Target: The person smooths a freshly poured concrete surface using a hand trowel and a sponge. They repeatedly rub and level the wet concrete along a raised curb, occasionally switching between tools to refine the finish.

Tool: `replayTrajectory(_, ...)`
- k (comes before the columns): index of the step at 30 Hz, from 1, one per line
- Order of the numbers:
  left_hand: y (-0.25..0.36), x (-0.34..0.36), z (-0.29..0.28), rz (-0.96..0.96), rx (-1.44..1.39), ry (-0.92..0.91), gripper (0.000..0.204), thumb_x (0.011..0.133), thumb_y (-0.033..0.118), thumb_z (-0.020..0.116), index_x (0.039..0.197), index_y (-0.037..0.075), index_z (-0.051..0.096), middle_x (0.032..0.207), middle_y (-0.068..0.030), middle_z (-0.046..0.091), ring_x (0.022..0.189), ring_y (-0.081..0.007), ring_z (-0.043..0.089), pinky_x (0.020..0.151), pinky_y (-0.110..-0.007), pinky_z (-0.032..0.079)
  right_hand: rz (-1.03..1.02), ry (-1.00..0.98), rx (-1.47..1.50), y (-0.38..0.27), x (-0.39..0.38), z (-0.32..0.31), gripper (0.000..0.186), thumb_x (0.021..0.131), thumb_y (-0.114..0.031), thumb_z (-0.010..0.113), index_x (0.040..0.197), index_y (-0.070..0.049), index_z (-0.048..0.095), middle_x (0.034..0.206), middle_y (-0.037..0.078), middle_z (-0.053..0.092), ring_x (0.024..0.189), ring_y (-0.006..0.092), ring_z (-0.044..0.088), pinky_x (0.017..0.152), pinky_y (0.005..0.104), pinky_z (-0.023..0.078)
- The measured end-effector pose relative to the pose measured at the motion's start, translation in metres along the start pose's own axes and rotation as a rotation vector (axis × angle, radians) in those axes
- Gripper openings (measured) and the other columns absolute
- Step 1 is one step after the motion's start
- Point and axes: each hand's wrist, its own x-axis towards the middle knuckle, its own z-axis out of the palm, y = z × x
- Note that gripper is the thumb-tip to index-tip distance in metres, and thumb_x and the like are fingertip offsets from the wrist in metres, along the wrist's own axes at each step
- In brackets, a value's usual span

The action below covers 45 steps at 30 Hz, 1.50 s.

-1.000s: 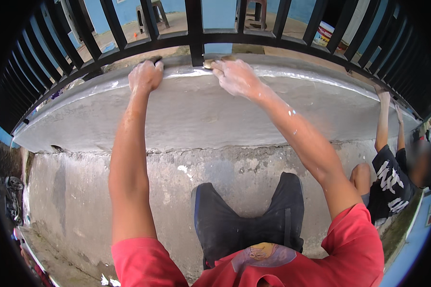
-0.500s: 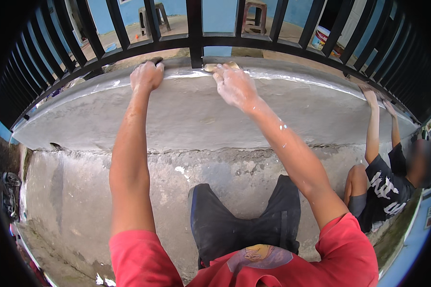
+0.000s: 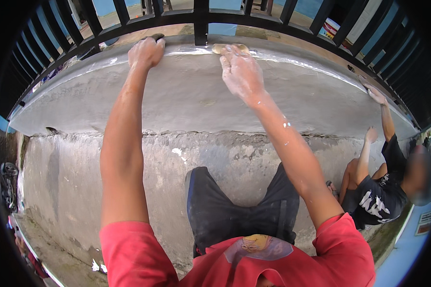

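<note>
A low grey cement wall point(image 3: 191, 91) with a white-smeared top edge runs across in front of me. My right hand point(image 3: 242, 71), dusted white, presses a pale yellow oblong block point(image 3: 218, 49) onto that edge, just right of a black railing post point(image 3: 200, 33). I cannot tell what the block is made of. Left of the post, my left hand point(image 3: 146, 52) rests on the wall top, its fingers curled over and hidden beyond the knuckles. A small dark thing point(image 3: 157, 36) shows at its fingertips; whether the hand grips it is unclear.
Black railings point(image 3: 163, 19) stand along the wall top. At the right, a person in a black shirt point(image 3: 380, 198) sits with one hand at the wall's edge. A paint bucket point(image 3: 329, 28) is behind the bars. Rough concrete point(image 3: 81, 186) lies below the wall.
My view has shifted, so the wall and railing sit higher. My right hand and block have slid slightly right from the post. The other person has lowered one hand from the wall.
</note>
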Motion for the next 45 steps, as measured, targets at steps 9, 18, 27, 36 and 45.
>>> replayTrajectory(9,0.002,0.005,-0.003,0.028,-0.018,0.012,0.061,0.1,0.046,0.042,0.119,0.0,0.076,0.127,-0.0253,0.072,0.122,-0.0423,0.067,0.106,-0.051,0.05,-0.433,0.127,-0.022,-0.013,0.01,0.065,0.049,0.097,-0.013,0.067,0.145,-0.019,0.065,0.152,0.007,0.061,0.144,0.0219,0.054,0.123,0.0421,0.043)
replayTrajectory(18,0.0,-0.004,-0.006,0.032,-0.057,0.024,0.056,0.098,0.043,0.043,0.118,0.004,0.078,0.127,-0.0219,0.073,0.121,-0.0378,0.068,0.106,-0.048,0.05,-0.57,0.147,-0.091,0.047,0.008,0.044,0.052,0.091,-0.003,0.066,0.141,-0.015,0.067,0.152,0.002,0.062,0.143,0.0204,0.055,0.125,0.0406,0.041)
replayTrajectory(27,-0.011,-0.006,0.002,0.05,-0.117,0.042,0.057,0.097,0.043,0.043,0.116,0.003,0.078,0.126,-0.023,0.073,0.12,-0.0376,0.068,0.106,-0.049,0.05,-0.76,0.054,-0.148,0.073,0.015,0.029,0.05,0.092,0.001,0.062,0.14,-0.012,0.068,0.149,0.004,0.063,0.144,0.023,0.054,0.124,0.0428,0.044)
replayTrajectory(36,-0.01,-0.003,0.006,0.054,-0.137,0.031,0.055,0.097,0.04,0.041,0.117,0.003,0.077,0.126,-0.0217,0.074,0.122,-0.0363,0.067,0.108,-0.047,0.048,-0.786,-0.009,-0.125,-0.008,0.041,0.051,0.051,0.093,-0.002,0.061,0.143,-0.011,0.065,0.152,0.003,0.06,0.146,0.0227,0.051,0.124,0.0406,0.044)
replayTrajectory(45,-0.009,-0.005,-0.002,0.042,-0.158,0.019,0.055,0.097,0.041,0.043,0.118,0.005,0.078,0.125,-0.0216,0.074,0.12,-0.0358,0.068,0.107,-0.047,0.049,-0.767,0.111,-0.167,0.02,0.025,0.04,0.048,0.092,0.0,0.066,0.139,-0.008,0.068,0.149,0.006,0.063,0.143,0.026,0.055,0.122,0.0443,0.046)
